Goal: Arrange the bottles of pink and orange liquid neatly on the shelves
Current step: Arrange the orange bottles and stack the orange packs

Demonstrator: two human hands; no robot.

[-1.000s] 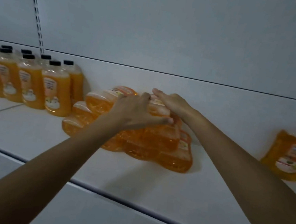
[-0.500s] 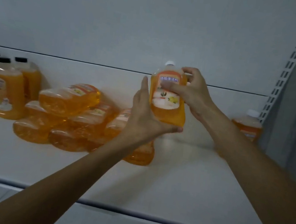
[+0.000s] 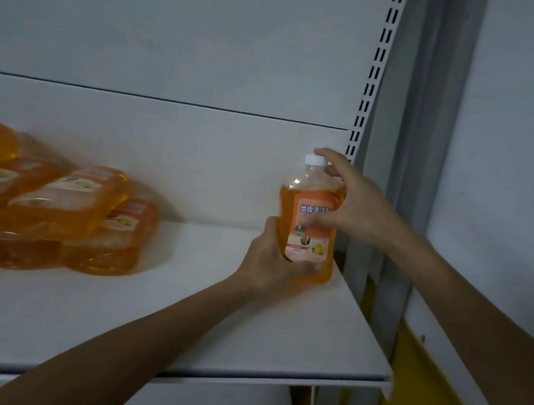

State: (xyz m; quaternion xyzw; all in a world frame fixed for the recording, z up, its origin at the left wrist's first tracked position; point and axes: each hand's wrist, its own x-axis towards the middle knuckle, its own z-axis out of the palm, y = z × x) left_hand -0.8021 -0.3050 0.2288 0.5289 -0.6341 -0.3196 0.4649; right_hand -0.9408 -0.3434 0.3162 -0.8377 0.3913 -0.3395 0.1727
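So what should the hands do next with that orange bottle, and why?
Probably set it down upright and let go. Both the left hand and right hand grip the white-capped orange plastic bottle, upright at the right end of the white shelf, while a heap of orange bottles lying on their sides waits to its left.

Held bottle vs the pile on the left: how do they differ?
The held bottle is upright near the right end of the shelf; the piled bottles lie on their sides, stacked. Left hand and right hand grip the held bottle; nothing touches the piled bottles. Both hold orange liquid.
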